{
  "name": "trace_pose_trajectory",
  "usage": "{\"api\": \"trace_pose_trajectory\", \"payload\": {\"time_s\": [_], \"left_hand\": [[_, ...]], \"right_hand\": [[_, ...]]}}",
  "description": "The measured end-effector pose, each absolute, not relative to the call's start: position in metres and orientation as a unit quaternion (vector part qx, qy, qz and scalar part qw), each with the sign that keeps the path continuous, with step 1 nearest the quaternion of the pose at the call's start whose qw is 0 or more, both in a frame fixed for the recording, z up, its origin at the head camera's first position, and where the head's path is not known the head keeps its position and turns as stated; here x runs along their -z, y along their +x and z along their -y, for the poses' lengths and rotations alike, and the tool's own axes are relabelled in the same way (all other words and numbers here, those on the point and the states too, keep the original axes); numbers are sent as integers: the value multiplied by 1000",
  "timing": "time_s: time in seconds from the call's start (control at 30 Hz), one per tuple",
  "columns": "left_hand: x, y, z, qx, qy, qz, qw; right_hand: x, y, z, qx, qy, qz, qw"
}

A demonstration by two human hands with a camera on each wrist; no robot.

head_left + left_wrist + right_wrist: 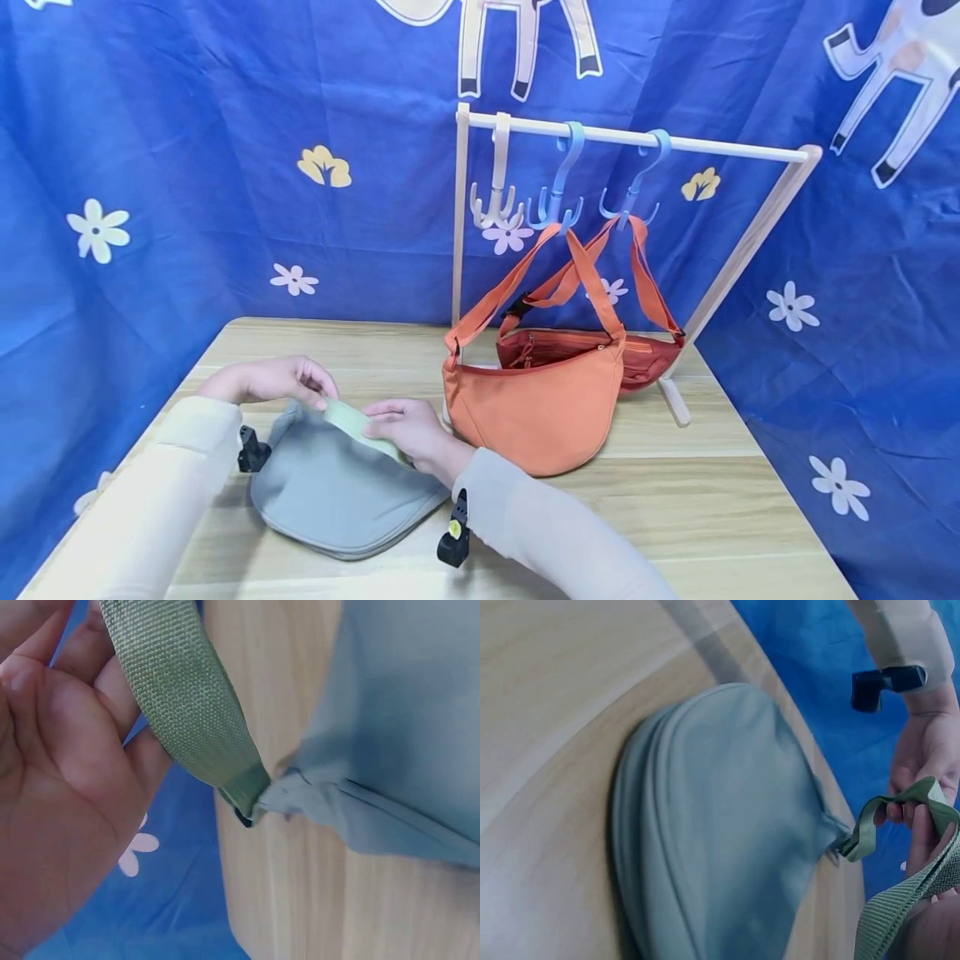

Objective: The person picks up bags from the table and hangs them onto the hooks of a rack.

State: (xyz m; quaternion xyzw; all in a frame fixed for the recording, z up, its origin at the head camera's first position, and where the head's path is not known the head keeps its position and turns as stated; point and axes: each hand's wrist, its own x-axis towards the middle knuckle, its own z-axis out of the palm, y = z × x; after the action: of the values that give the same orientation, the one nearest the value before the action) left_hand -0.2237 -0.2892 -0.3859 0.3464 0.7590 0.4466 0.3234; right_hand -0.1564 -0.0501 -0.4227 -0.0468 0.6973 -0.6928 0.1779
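A grey-green shoulder bag (345, 492) lies flat on the wooden table, its rounded bottom toward the person. Its lighter green webbing strap (352, 419) is raised over the bag's upper edge, between both hands. At its left part, my left hand (288, 380) holds the strap; in the left wrist view the webbing (176, 690) runs across the fingers down to a small ring at the bag's corner. My right hand (412, 429) pinches the strap farther right. In the right wrist view the strap (889, 919) loops beside the fingers, and the bag's far corner is out of frame.
Right of the hands, an orange shoulder bag (540, 408) and a dark red waist bag (645, 367) hang by orange straps from blue hooks (558, 196) on a rack (735, 150). A white hook (497, 179) hangs at the rack's left end. Blue patterned cloth (225, 167) surrounds the table.
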Motion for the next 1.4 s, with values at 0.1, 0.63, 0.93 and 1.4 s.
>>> {"api": "trace_pose_trajectory", "payload": {"time_s": [0.1, 0.63, 0.93, 1.4], "left_hand": [[379, -224, 292, -449, 346, -759, 319], [338, -225, 297, -446, 320, -797, 253], [319, -233, 290, -428, 279, -829, 229], [294, -241, 275, -415, 282, -843, 192]], "right_hand": [[417, -156, 53, 695, -39, -698, 172], [378, -170, 50, 663, -91, -725, 162], [357, -183, 39, 647, -124, -737, 150], [328, -205, 16, 604, -184, -772, 76]]}}
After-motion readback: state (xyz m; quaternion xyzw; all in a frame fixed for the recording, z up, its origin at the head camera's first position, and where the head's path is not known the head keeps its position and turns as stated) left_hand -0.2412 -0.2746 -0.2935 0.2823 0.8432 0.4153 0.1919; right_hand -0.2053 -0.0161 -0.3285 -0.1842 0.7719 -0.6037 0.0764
